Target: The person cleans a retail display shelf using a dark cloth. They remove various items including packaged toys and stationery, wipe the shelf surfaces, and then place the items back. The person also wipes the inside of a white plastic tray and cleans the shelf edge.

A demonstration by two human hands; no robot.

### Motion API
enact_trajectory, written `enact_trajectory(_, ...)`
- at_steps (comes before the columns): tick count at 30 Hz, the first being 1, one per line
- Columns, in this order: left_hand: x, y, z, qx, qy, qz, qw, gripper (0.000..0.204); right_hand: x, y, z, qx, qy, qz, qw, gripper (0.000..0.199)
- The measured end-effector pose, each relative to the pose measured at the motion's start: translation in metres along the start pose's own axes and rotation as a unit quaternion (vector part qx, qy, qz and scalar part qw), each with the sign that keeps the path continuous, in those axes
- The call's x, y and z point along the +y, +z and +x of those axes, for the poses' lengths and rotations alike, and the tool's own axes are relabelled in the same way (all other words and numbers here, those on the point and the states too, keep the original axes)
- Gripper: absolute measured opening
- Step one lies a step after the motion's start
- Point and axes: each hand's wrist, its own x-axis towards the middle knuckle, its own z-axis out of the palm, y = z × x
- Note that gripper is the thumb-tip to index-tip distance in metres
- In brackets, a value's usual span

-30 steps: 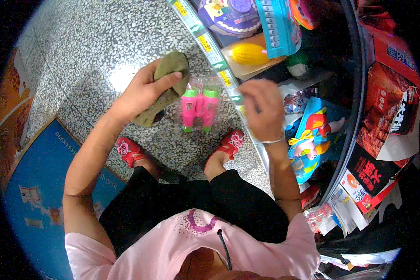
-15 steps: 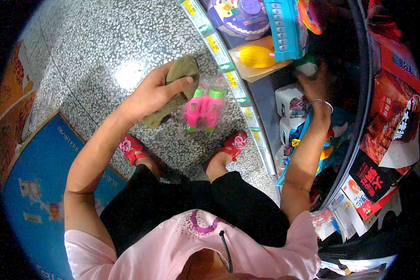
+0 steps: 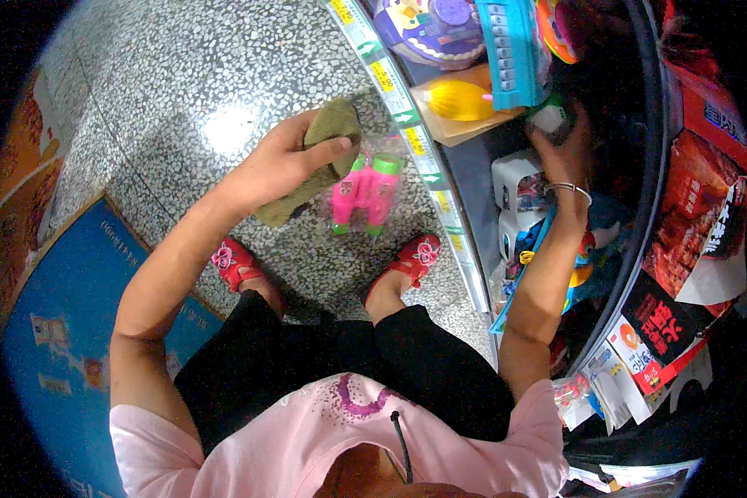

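An olive-green cloth is pinched between the thumb and fingers of my left hand, above the floor. Part of it droops under the wrist. Deep in the shelf at the right, my right hand is closed round a small green-and-white thing; shadow hides most of its fingers. Beside that wrist stand white-framed packages. Below my left hand, pink toy binoculars with green ends lie in clear plastic on the floor.
The shelf edge with price tags curves down the right. On it sit a purple toy box, a blue toy and a yellow toy. Red food packages hang farther right. A blue board lies at left.
The cloth and my left hand have shifted very slightly to the right. My right hand stays at the green-and-white thing inside the shelf.
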Motion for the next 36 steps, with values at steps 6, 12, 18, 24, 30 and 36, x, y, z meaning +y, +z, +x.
enact_trajectory(6, -0.007, 0.001, 0.002, 0.022, 0.003, 0.015, 1.000, 0.033, -0.004, 0.000, 0.024, 0.036, 0.015, 0.044, 0.998, 0.075)
enact_trajectory(12, -0.006, 0.005, 0.006, 0.014, 0.006, 0.028, 0.999, 0.033, 0.022, 0.001, 0.032, -0.024, 0.054, 0.362, 0.930, 0.067)
enact_trajectory(18, -0.003, 0.009, 0.007, 0.008, 0.009, 0.015, 1.000, 0.032, 0.025, 0.009, 0.029, 0.002, -0.043, 0.075, 0.996, 0.057)
enact_trajectory(24, -0.009, 0.000, 0.006, 0.014, -0.012, 0.029, 0.999, 0.031, 0.001, -0.008, -0.003, 0.118, 0.006, 0.100, 0.988, 0.037)
enact_trajectory(30, -0.017, -0.009, 0.004, 0.039, -0.029, 0.033, 0.998, 0.033, -0.096, 0.003, -0.097, -0.092, -0.164, 0.268, 0.945, 0.010)
enact_trajectory(36, -0.012, -0.005, 0.009, 0.030, -0.028, 0.024, 0.999, 0.033, -0.119, 0.095, -0.148, -0.234, -0.220, 0.139, 0.937, 0.063)
